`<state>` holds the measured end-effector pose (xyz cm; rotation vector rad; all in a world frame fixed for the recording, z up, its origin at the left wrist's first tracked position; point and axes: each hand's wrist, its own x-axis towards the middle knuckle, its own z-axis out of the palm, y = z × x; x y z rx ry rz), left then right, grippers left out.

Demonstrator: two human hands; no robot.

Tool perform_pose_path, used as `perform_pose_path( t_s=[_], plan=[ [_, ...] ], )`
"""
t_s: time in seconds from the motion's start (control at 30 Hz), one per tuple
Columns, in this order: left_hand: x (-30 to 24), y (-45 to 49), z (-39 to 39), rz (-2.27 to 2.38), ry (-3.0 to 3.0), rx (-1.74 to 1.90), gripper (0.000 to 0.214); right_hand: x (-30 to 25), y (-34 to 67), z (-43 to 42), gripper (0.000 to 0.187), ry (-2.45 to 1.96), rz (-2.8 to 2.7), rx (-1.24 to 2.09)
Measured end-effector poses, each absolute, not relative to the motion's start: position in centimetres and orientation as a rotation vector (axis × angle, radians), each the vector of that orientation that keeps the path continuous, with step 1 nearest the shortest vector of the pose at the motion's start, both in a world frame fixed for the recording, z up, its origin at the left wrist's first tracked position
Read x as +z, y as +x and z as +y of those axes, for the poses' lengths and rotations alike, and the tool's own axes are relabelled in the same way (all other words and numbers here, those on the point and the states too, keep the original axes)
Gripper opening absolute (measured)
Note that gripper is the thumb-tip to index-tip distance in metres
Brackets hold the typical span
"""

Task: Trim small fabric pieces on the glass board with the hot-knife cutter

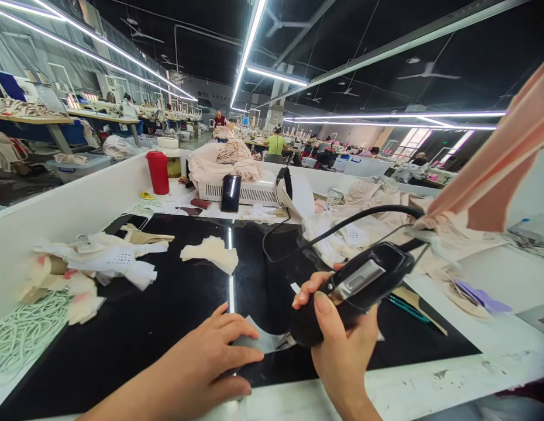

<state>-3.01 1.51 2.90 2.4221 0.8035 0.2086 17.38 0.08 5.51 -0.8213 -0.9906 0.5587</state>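
Observation:
My right hand (344,339) is wrapped round a pair of black corded electric scissors (346,292), tilted with the metal tip down to the left. That tip meets the right end of a thin pale translucent piece (265,338) on the black mat (123,333). With fingers spread, my left hand (214,356) lies on the left part of this piece and covers some of it. I cannot tell whether the piece is cloth or film. Just beyond the left hand is a stack of cream cut pieces (213,253).
White and beige scraps (105,257) and pale green cord (28,327) lie left. Behind stand a red cup (158,173), a phone (230,193) and fabric heaps (226,161). A black cable (342,225) arches to hanging peach cloth (478,169). Teal-handled scissors (410,309) lie right. People work farther off.

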Motion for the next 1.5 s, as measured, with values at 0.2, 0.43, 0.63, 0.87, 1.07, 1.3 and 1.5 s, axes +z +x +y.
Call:
perform_pose_path(
  t_s=[0.2,0.43,0.63,0.87,1.07,1.3,1.5],
  plan=[
    [2.6,-3.1,1.6,0.792,2.411,0.234,0.042,5.7,17.5,0.1,0.028,-0.846,-1.012,0.564],
    [2.2,-3.2,1.7,0.751,2.378,0.370,0.043,5.7,18.6,0.0,0.034,-0.882,-0.938,0.523],
    [2.6,-3.2,1.5,0.757,2.388,0.322,0.041,5.7,18.5,0.2,0.029,-0.888,-0.973,0.500],
    [0.8,-3.5,2.4,0.915,2.347,0.593,0.030,6.1,18.4,0.5,0.034,-0.895,-0.926,0.500],
    [-0.4,-3.2,3.3,1.148,2.365,0.658,0.024,6.5,19.6,0.7,0.029,-0.991,-1.082,0.429],
    [0.3,-2.8,2.8,1.125,2.286,0.660,0.014,6.0,20.7,0.6,0.052,-1.021,-1.031,0.123],
    [0.0,-2.6,2.7,1.046,2.196,0.759,0.012,3.8,19.9,0.2,0.018,-0.984,-1.691,-0.134]
  ],
)
